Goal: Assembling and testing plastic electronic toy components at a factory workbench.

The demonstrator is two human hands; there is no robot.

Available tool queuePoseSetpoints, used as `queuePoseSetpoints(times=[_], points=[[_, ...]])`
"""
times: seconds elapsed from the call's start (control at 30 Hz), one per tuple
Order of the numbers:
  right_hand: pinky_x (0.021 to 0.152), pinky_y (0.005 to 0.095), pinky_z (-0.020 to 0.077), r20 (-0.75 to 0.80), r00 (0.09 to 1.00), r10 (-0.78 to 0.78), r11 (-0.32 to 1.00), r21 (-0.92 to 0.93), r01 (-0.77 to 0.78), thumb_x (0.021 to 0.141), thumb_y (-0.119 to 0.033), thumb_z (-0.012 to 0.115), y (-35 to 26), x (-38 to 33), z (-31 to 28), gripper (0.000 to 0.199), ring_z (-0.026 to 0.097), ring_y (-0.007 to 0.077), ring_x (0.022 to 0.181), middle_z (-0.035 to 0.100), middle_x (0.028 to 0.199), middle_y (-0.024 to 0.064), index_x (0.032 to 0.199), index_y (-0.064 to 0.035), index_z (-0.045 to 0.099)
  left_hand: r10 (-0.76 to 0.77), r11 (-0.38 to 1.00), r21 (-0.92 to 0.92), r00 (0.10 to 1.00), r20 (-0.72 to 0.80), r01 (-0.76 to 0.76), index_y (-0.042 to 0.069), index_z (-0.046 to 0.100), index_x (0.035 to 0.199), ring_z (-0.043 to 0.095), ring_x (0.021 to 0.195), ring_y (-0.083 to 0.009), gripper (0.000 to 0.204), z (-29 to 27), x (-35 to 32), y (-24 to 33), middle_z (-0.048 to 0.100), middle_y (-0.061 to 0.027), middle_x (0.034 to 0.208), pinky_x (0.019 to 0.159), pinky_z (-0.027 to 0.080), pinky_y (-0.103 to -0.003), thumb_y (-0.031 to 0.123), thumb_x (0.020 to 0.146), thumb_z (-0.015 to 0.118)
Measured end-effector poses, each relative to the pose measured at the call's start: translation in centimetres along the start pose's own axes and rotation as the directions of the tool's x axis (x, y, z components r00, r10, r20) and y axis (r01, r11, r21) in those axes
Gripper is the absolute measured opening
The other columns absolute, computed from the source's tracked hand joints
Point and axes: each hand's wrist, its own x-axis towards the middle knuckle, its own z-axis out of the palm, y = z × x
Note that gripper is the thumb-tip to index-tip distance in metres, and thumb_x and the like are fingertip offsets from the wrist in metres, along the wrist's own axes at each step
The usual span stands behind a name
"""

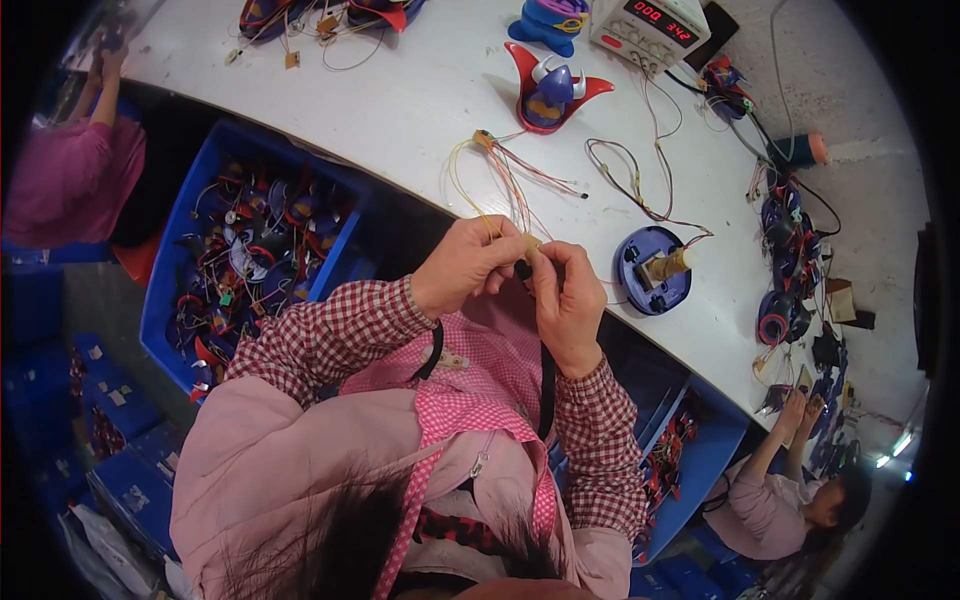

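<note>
Near the front edge of the white table, my left hand [470,265] and my right hand [568,305] meet, fingers closed. They pinch a small tan circuit board [532,243] between them, with a small black part below it. Thin wires [510,185] run from it to a little brown piece [483,138] lying on the table. More loose red and dark wires trail off to the right of that piece. To the right of my right hand lies a round purple toy base [640,270] with a tan cylinder on it. My fingers partly hide the board.
A toy part with red wings [548,95] stands farther back, near a power supply [650,35] with cables. Blue bins hold wired toy parts, one on the left [240,130], one on the right [700,470]. Co-workers sit at left [85,180] and right [765,505].
</note>
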Motion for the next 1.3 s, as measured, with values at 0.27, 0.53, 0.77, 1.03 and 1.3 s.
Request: queuePoseSetpoints(times=[0.27, 0.53, 0.77, 1.03, 1.3], points=[[0.049, 0.0202, 0.0443, -0.032, 0.998, -0.056, 0.998, -0.023, 0.055, 0.087, -0.004, 0.06, -0.1, 0.4, 0.0, 0.007, 0.056, 0.0079, 0.055, 0.058, 0.07, 0.005, 0.09, -0.0008, 0.055, 0.018, 1.0, 0.004, 1.0, 0.004, -0.018, 0.006, 0.056, 0.085, 0.046, 0.046, -0.0023, 0.012, -0.1, 0.6, -0.2, 0.054, 0.0015, 0.064, 0.041, 0.035, -0.013, 0.017, 0.091, 0.055], [0.051, 0.0217, 0.0453, -0.069, 0.994, -0.082, 0.994, -0.082, 0.076, 0.086, -0.003, 0.06, 0.9, 0.8, -0.8, 0.011, 0.056, 0.01, 0.056, 0.058, 0.071, 0.0074, 0.095, -0.0011, 0.055, -0.011, 0.992, 0.125, 1.0, -0.001, 0.011, 0.005, 0.055, 0.087, 0.047, 0.047, -0.0036, 0.015, 1.0, 2.0, 0.9, 0.054, 0.0002, 0.067, 0.042, 0.036, -0.014, 0.019, 0.091, 0.055], [0.057, 0.0228, 0.0453, -0.144, 0.989, 0.026, 0.994, -0.101, -0.041, 0.084, -0.004, 0.062, -0.6, -0.2, -6.1, 0.035, 0.057, 0.0104, 0.067, 0.06, 0.085, 0.0072, 0.117, -0.001, 0.051, -0.04, 0.991, -0.132, 0.99, -0.136, 0.022, 0.002, 0.05, 0.103, 0.06, 0.069, -0.0147, 0.026, 4.9, 3.6, 2.2, 0.056, -0.0095, 0.093, 0.06, 0.05, -0.023, 0.025, 0.092, 0.053], [0.057, 0.0265, 0.0449, -0.258, 0.954, 0.154, 0.945, -0.242, -0.218, 0.08, -0.01, 0.068, 2.4, 0.4, -12.3, 0.034, 0.057, 0.0162, 0.066, 0.056, 0.087, 0.0119, 0.108, 0.0031, 0.054, 0.05, 0.94, 0.327, 0.99, 0.135, -0.093, -0.004, 0.038, 0.123, 0.058, 0.095, -0.0249, 0.052, 6.8, -2.7, 2.3, 0.052, -0.0152, 0.11, 0.078, 0.049, -0.032, 0.027, 0.088, 0.059], [0.056, 0.0241, 0.0447, -0.117, 0.984, 0.133, 0.937, -0.309, -0.163, 0.083, -0.012, 0.065, 4.6, 2.6, -11.9, 0.019, 0.056, 0.01, 0.063, 0.06, 0.071, 0.0063, 0.094, 0.0019, 0.059, 0.394, -0.031, 0.771, 0.701, 0.595, -0.636, -0.005, 0.034, 0.128, 0.037, 0.118, -0.0384, 0.102, 9.3, 10.7, -1.8, 0.043, -0.0236, 0.121, 0.099, 0.028, -0.046, 0.046, 0.053, 0.08]])
